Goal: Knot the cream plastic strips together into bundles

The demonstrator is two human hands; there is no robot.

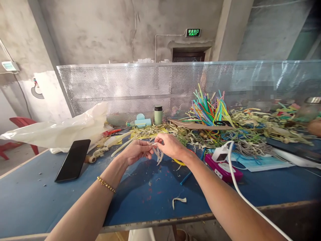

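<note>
Above the middle of the blue table (140, 207), my left hand (137, 152) and my right hand (168, 144) meet at the fingertips. Both pinch a pale, whitish strip (158, 156), whose thin ends dangle below the fingers. The exact hold at the fingertips is small and partly covered. A short cream-coloured scrap (179, 201) lies on the table near its front edge, below my hands.
A black phone (73, 160) lies at left, beside plastic sheeting (62, 132). Behind are a green bottle (158, 115), heaped dried strips (263, 127) and colourful stems (210, 108). At right, a purple power strip (223, 167) has a white cable (237, 187).
</note>
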